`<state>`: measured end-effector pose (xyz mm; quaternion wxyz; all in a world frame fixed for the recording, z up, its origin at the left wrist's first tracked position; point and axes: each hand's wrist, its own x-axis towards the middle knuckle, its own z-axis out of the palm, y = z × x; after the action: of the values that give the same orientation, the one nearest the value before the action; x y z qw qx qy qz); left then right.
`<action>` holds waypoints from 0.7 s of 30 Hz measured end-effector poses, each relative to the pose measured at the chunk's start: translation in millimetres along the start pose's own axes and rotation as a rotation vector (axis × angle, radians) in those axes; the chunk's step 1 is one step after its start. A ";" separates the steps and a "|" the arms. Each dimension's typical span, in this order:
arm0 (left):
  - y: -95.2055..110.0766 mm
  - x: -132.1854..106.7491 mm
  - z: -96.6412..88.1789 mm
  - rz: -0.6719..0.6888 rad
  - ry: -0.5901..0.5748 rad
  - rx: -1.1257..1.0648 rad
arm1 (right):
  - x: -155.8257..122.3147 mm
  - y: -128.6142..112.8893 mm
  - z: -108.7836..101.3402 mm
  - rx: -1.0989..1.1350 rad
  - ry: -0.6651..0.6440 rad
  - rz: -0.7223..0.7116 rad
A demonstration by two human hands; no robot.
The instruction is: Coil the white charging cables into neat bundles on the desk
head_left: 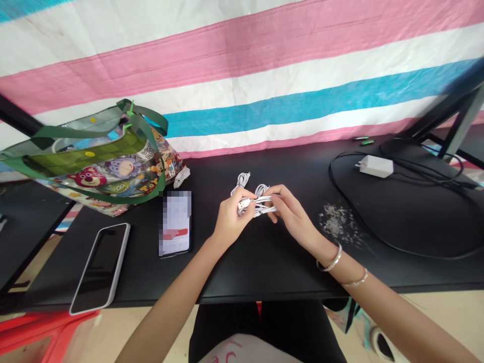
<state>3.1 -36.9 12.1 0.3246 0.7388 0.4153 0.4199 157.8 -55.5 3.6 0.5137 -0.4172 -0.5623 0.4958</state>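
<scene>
Between my two hands is a white USB cable [260, 205], folded into a long bundle. My left hand [232, 217] pinches its left end, where a USB plug shows by the thumb. The fingers of my right hand [289, 209] are closed round the other end. Just behind, on the black table [242, 272], lies another coiled white cable [241, 182] with a dark tie round it. A further white loop [261, 189] shows behind the bundle; whether it belongs to the held cable I cannot tell.
To the left lie a phone with a lit screen [176, 222] and a white-edged device with a dark screen [101, 267]. A cartoon-print bag [113, 171] stands behind them. On the right are a white charger [376, 166], a long black cable [363, 227] and pale scraps [338, 222].
</scene>
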 end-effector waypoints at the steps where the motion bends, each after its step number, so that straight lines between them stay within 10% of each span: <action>1: 0.2 0.2 -0.5 0.003 -0.002 0.005 | -0.2 1.0 0.3 -0.007 0.010 -0.013; 21: 0.4 3.9 -3.0 -0.174 -0.151 -0.215 | -1.3 5.3 -2.8 -0.181 0.105 -0.110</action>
<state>1.8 -33.2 15.2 0.4671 0.6906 0.4048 0.3755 160.5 -55.6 -1.8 0.5292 -0.4555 -0.5993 0.3916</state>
